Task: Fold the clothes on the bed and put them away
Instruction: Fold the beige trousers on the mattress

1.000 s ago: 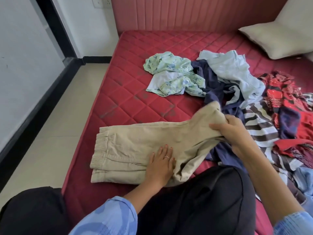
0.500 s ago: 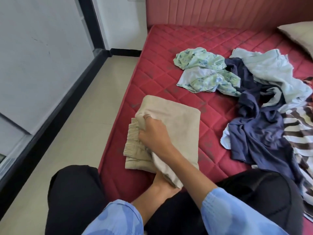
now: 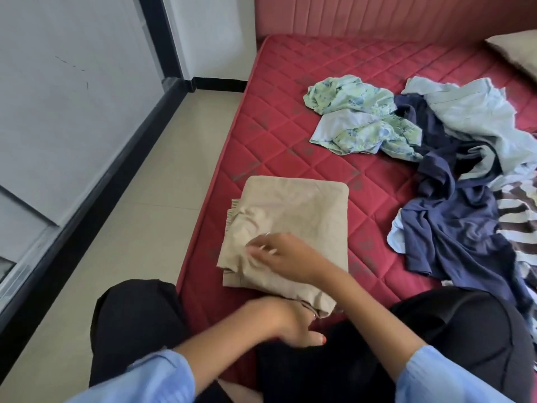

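White walls (image 3: 72,91), beige tiled floor (image 3: 136,228), padded headboard (image 3: 377,13).

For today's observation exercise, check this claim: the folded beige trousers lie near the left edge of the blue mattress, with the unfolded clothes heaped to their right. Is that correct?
One detail is wrong: the mattress is red, not blue, as the head view shows. The rest stands: the folded beige trousers lie near its left edge, with the unfolded clothes heaped to their right.
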Demonstrator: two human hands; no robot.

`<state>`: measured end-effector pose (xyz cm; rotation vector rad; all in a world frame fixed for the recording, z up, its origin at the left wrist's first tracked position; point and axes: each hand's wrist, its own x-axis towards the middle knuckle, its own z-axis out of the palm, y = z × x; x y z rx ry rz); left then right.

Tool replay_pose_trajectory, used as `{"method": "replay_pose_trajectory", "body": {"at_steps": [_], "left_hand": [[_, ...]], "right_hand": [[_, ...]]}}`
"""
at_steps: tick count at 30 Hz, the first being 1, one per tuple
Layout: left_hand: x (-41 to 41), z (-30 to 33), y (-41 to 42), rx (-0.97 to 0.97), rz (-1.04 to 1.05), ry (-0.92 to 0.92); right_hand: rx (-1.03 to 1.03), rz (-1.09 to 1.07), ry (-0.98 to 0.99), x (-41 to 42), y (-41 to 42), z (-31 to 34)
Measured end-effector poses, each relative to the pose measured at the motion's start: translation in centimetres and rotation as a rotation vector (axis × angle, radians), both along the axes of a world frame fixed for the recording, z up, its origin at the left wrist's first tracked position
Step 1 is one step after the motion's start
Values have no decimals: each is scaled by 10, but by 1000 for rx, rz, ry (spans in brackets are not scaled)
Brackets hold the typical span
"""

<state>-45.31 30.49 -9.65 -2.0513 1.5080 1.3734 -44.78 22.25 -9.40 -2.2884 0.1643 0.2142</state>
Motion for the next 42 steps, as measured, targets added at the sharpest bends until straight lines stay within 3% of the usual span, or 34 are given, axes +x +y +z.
{"method": "replay_pose_trajectory", "body": {"at_steps": [3, 5, 7, 9, 11, 13, 16, 21, 24, 27, 33, 37, 39, 42], "left_hand": [[37, 36, -10, 155, 31, 222], [75, 59, -23, 50, 254, 246], [114, 60, -39, -247, 544, 81], [146, 41, -53, -563, 814, -239], [165, 15, -59, -628, 1060, -368], [173, -8, -62, -523, 1225, -308], [178, -33, -58, -500, 1304, -233], [173, -33, -57, -865, 1260, -242], [170, -26, -52, -979, 1271, -209], [169, -28, -37, -1032, 1425, -172], [171, -70, -15, -800, 1561, -204], [168, -78, -13, -831, 1525, -269], [166, -79, -8, -811, 1540, -293], [158, -80, 6, -634, 1585, -293]], "right_hand": [[-18, -328, -194, -17, -40, -2], [-78, -524, -211, -31, -62, -9], [-118, -668, -165, -43, -73, -19], [-110, -744, -58, -52, -75, -27], [-68, -770, 67, -58, -70, -34], [-11, -788, 137, -62, -64, -40], [64, -791, 130, -66, -60, -52], [120, -813, 106, -63, -62, -58], [94, -885, 92, -60, -66, -61], [50, -899, 85, -54, -69, -63], [0, -908, 200, -44, -68, -75], [13, -941, 238, -40, -73, -77], [100, -947, 272, -39, -84, -79], [346, -876, 252, -43, -102, -74]]}}
